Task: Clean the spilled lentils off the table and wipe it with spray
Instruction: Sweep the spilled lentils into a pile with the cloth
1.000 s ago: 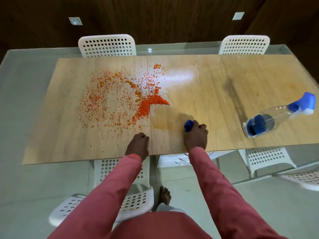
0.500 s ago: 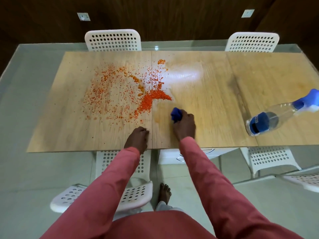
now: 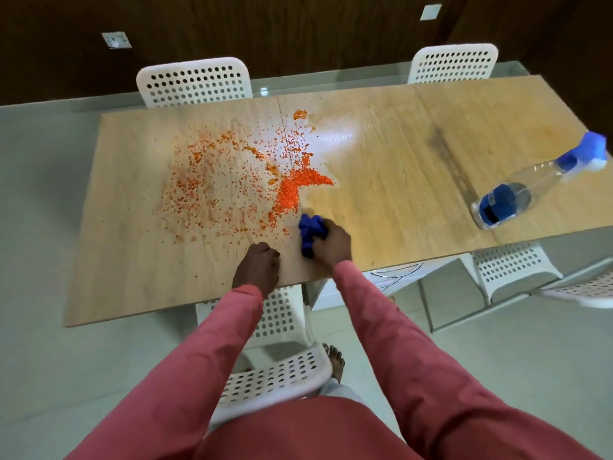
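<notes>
Right now: we stand at the near edge of the desk [image 3: 381, 194], both hands on its top.
Right hand: our right hand [image 3: 331, 245] has its grip closed round a bunched blue cloth [image 3: 310, 232], pressed on the wood just below the thickest heap.
Left hand: our left hand [image 3: 258, 268] rests near the edge with fingers curled under; we see nothing held in it.
Lentils: the lentils [image 3: 238, 184] lie scattered over the left half, with a dense orange pile by the seam at the centre.
Spray bottle: the spray bottle [image 3: 530, 190] lies on its side at the right end, well apart from both hands.
How the lentils handle: we judge them light, hard and loose, so they should roll and skip rather than cling; a low, slow sweep ought to herd them.
How the cloth handles: soft and floppy, so we think it is best held bunched, with a broad face down.
Bottle hold: we would take it by the neck under the blue trigger.
</notes>
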